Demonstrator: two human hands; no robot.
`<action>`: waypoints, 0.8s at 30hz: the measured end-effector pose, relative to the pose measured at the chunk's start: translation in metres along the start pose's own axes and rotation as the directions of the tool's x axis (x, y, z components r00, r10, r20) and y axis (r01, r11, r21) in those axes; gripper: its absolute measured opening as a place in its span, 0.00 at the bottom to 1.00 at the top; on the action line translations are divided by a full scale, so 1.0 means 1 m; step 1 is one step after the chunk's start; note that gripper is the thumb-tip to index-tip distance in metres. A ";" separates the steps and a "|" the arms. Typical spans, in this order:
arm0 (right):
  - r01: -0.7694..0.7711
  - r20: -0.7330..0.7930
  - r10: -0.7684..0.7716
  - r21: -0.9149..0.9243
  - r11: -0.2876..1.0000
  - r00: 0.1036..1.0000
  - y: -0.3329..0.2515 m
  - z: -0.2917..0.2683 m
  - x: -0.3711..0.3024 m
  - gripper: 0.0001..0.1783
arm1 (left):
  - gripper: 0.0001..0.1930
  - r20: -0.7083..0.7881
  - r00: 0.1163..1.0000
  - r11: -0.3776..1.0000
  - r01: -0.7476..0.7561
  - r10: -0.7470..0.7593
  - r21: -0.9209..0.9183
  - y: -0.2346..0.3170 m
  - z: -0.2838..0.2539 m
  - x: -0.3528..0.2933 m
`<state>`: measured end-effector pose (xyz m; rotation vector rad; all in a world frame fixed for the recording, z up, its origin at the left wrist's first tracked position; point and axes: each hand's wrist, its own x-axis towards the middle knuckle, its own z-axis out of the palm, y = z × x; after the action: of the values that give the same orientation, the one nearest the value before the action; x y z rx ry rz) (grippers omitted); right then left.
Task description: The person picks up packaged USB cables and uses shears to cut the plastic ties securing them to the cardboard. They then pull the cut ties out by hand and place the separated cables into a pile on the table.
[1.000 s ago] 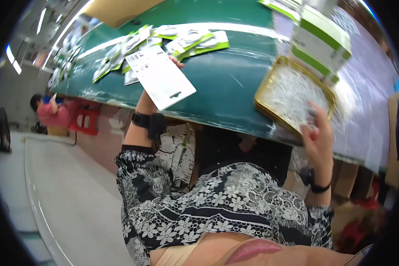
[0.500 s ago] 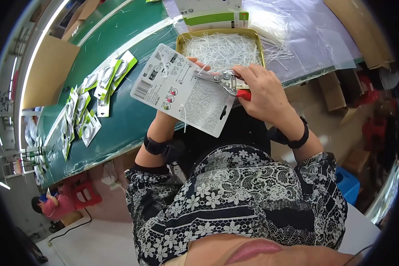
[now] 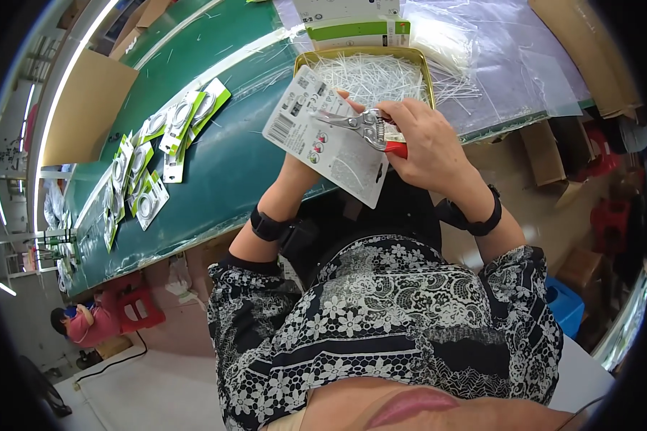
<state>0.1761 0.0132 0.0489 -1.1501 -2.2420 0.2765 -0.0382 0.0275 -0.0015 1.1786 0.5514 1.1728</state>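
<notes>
One printed card (image 3: pixel 329 147) gripped by left hand (image 3: pixel 350 100) | red-handled pliers (image 3: pixel 372 127) clasped by right hand (image 3: pixel 429 144) | pliers' tips positioned over card

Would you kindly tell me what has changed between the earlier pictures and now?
The left hand has brought the card rightward to the near side of the tray. The right hand has come off the tray toward the card, bringing the pliers over its printed face. Both hands keep their hold; the packs stay on the table.
</notes>
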 end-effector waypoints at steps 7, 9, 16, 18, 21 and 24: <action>-0.108 0.148 0.090 0.118 0.987 0.985 0.006 0.008 -0.003 0.27 | 0.25 0.030 0.997 0.990 -0.072 0.068 0.122 -0.012 0.000 0.002; -0.041 0.060 0.037 0.062 0.997 0.997 0.013 0.008 -0.007 0.28 | 0.24 0.019 0.999 0.967 -0.035 0.041 -0.252 -0.009 -0.004 0.004; 0.064 0.016 -0.062 -0.092 0.994 0.998 0.004 0.008 -0.018 0.29 | 0.24 -0.052 0.994 0.977 -0.103 0.095 -0.185 -0.002 -0.015 0.008; 0.061 0.008 -0.061 -0.054 0.997 0.998 0.001 0.011 -0.017 0.30 | 0.23 -0.041 0.994 0.979 -0.104 0.098 -0.176 -0.005 -0.013 0.010; 0.053 0.064 -0.051 -0.019 0.998 0.997 0.006 0.015 -0.015 0.29 | 0.23 -0.052 0.994 0.949 -0.103 0.091 -0.298 -0.012 -0.011 0.011; -0.011 0.126 0.004 0.054 0.999 0.992 0.008 0.021 -0.020 0.27 | 0.22 -0.090 0.992 0.950 -0.116 0.093 -0.289 -0.010 -0.011 0.009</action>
<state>0.1775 0.0039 0.0207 -1.1408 -2.3251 0.4211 -0.0399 0.0407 -0.0125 0.9194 0.3576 1.3437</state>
